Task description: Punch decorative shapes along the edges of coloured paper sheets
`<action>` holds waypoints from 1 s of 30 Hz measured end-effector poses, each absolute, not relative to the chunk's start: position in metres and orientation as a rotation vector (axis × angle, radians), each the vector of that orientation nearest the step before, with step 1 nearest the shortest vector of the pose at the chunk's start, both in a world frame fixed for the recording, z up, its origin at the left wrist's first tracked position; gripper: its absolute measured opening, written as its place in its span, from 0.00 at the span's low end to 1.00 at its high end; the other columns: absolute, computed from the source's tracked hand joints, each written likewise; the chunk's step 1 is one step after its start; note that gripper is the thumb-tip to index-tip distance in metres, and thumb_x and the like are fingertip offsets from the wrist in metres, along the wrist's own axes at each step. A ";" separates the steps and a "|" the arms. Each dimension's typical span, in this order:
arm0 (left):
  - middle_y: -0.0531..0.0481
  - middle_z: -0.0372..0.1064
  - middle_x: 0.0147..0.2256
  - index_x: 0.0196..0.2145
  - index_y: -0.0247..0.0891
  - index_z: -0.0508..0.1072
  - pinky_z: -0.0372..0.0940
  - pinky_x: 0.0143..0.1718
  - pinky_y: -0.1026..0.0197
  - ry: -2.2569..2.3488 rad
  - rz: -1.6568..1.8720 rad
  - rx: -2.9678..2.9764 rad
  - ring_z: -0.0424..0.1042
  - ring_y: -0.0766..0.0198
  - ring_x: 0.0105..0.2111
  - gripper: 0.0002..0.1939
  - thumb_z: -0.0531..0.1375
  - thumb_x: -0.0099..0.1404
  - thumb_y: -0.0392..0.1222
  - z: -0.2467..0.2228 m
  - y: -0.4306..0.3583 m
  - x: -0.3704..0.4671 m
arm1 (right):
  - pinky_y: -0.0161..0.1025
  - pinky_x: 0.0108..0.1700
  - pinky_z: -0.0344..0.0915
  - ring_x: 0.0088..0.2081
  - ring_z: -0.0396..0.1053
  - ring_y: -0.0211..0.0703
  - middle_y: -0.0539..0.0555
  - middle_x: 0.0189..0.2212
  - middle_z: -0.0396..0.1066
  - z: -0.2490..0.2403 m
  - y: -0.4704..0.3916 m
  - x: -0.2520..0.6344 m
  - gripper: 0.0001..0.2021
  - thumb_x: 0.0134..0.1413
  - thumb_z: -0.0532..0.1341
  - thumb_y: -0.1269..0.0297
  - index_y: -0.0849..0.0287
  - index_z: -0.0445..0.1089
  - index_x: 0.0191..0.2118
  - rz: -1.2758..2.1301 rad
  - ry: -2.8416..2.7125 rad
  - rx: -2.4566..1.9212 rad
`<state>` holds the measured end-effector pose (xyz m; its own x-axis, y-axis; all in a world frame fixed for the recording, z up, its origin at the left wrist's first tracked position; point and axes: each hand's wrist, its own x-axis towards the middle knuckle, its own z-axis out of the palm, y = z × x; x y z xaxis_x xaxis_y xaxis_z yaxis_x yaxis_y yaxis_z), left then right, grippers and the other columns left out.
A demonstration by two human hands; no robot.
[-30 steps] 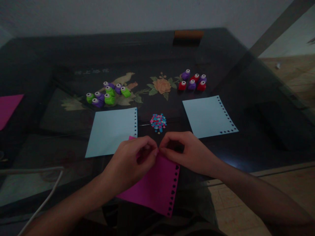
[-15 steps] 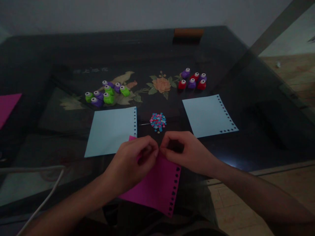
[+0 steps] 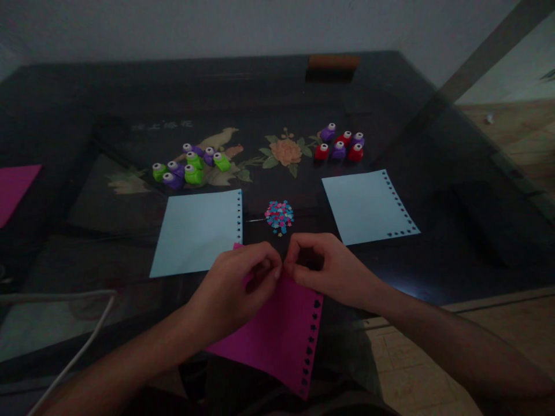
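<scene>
A pink paper sheet (image 3: pixel 280 332) with a row of small punched shapes down its right side is at the front edge of the table, tilted toward me. My left hand (image 3: pixel 240 280) pinches thumb and forefinger at its top edge. Fingertips almost meeting it, my right hand (image 3: pixel 329 267) is pinched closed on the same edge; whether a tiny piece is also between the fingers is hidden. Just beyond lies a small heap of blue, pink and white star confetti (image 3: pixel 280 215). Light blue punched sheets lie on either side, the left sheet (image 3: pixel 197 231) and the right sheet (image 3: pixel 366 205).
Several green and purple craft punches (image 3: pixel 193 173) stand at the back left, and red and purple punches (image 3: pixel 339 150) at the back right. A brown block-like object (image 3: pixel 333 62) sits at the far edge. A white cable (image 3: pixel 93 332) loops at left; another pink sheet (image 3: pixel 15 188) lies far left.
The pink sheet's lower right corner has dropped slightly toward me and to the right. Both hands stay pinched at its top edge, and the view has shifted a little.
</scene>
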<state>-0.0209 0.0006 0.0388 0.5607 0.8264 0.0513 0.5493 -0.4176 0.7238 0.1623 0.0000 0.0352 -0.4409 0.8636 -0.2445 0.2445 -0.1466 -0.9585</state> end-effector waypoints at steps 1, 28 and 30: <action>0.59 0.61 0.20 0.28 0.37 0.67 0.54 0.24 0.67 1.095 0.535 2.134 0.60 0.71 0.20 0.07 0.52 0.60 0.31 0.039 0.001 -0.021 | 0.32 0.26 0.55 0.24 0.60 0.34 0.46 0.21 0.63 0.035 0.000 0.162 0.02 0.43 0.57 0.72 0.60 0.63 0.25 1.630 -1.625 -1.256; 0.53 0.72 0.29 0.32 0.37 0.74 0.60 0.31 0.65 1.258 0.735 2.212 0.67 0.67 0.28 0.05 0.59 0.62 0.37 0.039 0.050 -0.030 | 0.32 0.26 0.55 0.25 0.60 0.34 0.47 0.21 0.63 0.034 0.002 0.170 0.04 0.51 0.59 0.69 0.62 0.68 0.27 1.534 -1.765 -1.314; 0.52 0.73 0.30 0.34 0.37 0.75 0.60 0.32 0.65 1.196 0.642 2.300 0.69 0.66 0.30 0.05 0.58 0.63 0.38 0.036 0.060 -0.027 | 0.32 0.26 0.55 0.25 0.60 0.34 0.47 0.21 0.64 0.033 0.002 0.170 0.04 0.51 0.58 0.69 0.62 0.68 0.27 1.523 -1.784 -1.320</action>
<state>-0.0273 0.0596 0.0362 0.5117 0.8383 0.1881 0.6203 -0.5120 0.5942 0.1703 0.0021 0.0327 -0.4435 0.8639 -0.2388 0.3713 -0.0654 -0.9262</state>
